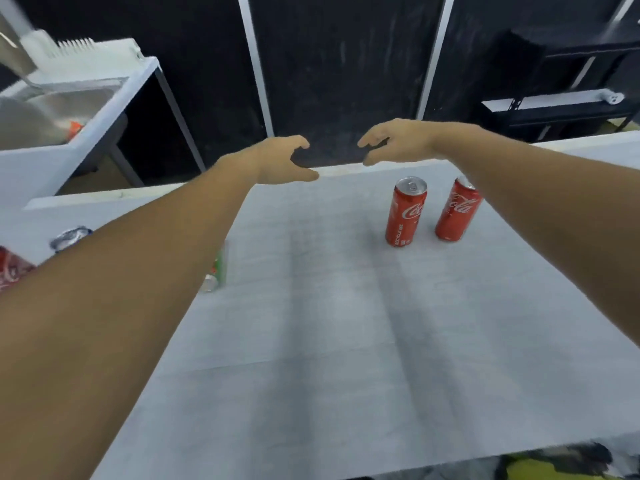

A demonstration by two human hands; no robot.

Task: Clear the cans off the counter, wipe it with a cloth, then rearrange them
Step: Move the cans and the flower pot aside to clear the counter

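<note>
Pale grey worktop (346,341) fills most of the view, a bit streaky. On its left side a green can (218,271) peeks out from under the left forearm, too blurry to read its orientation. Further back on the right, two red cans (406,211) (457,211) stand upright, tops up, close together but apart. Beyond them, over the far edge, left hand (280,161) and right hand (398,142) hover, fingers loosely curved, holding nothing. Sink unit (104,95) far left, black panels behind.

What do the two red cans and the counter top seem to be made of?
Red cans: probably thin metal, likely aluminium. The nearer one shows a shiny silver top with a pull tab, and both bodies have a glossy red printed coat.
Counter: unclear. It is pale grey-white and matte with a faint grid texture, perhaps laminate or a covering sheet.
</note>
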